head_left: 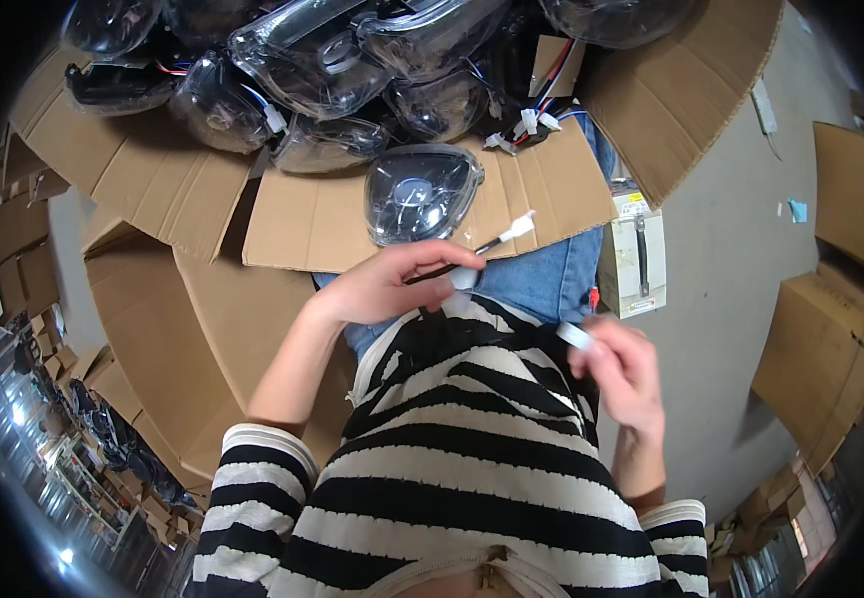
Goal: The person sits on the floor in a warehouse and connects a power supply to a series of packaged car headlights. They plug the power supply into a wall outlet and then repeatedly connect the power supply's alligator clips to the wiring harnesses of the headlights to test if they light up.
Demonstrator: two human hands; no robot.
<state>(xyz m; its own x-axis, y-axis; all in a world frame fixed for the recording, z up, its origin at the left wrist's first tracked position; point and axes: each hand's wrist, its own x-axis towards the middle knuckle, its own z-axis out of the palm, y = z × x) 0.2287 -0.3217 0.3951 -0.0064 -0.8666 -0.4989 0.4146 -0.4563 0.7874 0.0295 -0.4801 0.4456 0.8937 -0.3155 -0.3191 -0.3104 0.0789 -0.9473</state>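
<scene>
Above my lap, my left hand (402, 277) is closed with thumb and fingers around a black cable (488, 245). A white plug connector (519, 226) on the cable's end points up and to the right. Just beyond that hand, a headlight (422, 196) with a clear lens lies on the cardboard flap (297, 224). To the right, beside my waist, my right hand (627, 371) pinches a small white piece (574, 336), too blurred to name exactly. Something whitish (467, 274) shows below the left fingertips, and its kind is unclear.
Several clear-lensed lamps (312, 75) with wires and white plugs (530, 125) pile up in the open carton ahead. A pale metal case with a black handle (641, 261) stands at right. Cardboard boxes (811, 349) stand on the grey floor farther right, and more cardboard (153, 339) is at left.
</scene>
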